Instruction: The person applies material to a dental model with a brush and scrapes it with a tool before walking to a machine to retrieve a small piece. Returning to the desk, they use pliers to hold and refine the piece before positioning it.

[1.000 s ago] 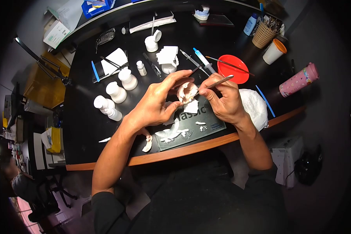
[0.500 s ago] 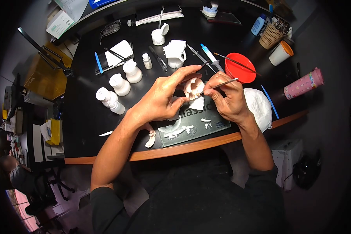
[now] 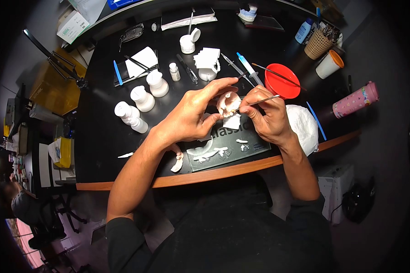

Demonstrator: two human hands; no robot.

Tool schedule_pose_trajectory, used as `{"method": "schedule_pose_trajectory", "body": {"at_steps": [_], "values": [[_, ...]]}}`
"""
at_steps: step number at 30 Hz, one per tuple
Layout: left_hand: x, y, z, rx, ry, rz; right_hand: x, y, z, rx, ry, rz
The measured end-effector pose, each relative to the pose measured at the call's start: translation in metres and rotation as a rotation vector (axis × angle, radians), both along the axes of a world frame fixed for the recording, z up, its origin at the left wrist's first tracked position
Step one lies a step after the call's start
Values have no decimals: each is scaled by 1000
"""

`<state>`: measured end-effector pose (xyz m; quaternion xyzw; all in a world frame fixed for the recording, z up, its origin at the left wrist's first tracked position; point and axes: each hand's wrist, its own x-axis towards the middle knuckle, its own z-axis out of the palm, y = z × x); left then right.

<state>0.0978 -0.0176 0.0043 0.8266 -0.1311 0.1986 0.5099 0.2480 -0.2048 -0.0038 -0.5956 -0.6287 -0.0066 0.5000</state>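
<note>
Pinched between the thumb and fingers of my left hand (image 3: 187, 113) is a cream dental cast (image 3: 227, 101), its row of teeth towards me. My right hand (image 3: 271, 116) grips a thin, brush-like tool (image 3: 266, 99) like a pen. The tool's working end is at the cast's right side; I cannot make out its tip. Below the cast, a folded white tissue (image 3: 232, 121) lies by a dark green slab (image 3: 248, 157) that carries several smears of white paste (image 3: 205, 156). Under my left wrist, a second cast piece (image 3: 178, 163) rests on the table.
Several white bottles (image 3: 142, 98) stand left of my forearm. Beyond my hands are a syringe (image 3: 249, 68), a red bowl (image 3: 282, 81) with a brush across it, and an open white jar (image 3: 187, 44). A white bundle (image 3: 301, 129) and pink flask (image 3: 356, 100) are at right.
The view has shifted slightly, so the table items appear a little lower and further right. Both hands keep their hold, with the tool still at the cast.
</note>
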Motion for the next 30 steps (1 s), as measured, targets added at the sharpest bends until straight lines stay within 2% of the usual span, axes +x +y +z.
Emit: {"method": "schedule_pose_trajectory", "body": {"at_steps": [12,23,30], "values": [[0,1,0,29,-7,-4,0,0,4,-34,-6,14],[-2,-1,2,66,19,-2,0,4,8,-131,162,-41],[-1,-1,2,58,3,-2,1,3,4,-96,111,-25]]}}
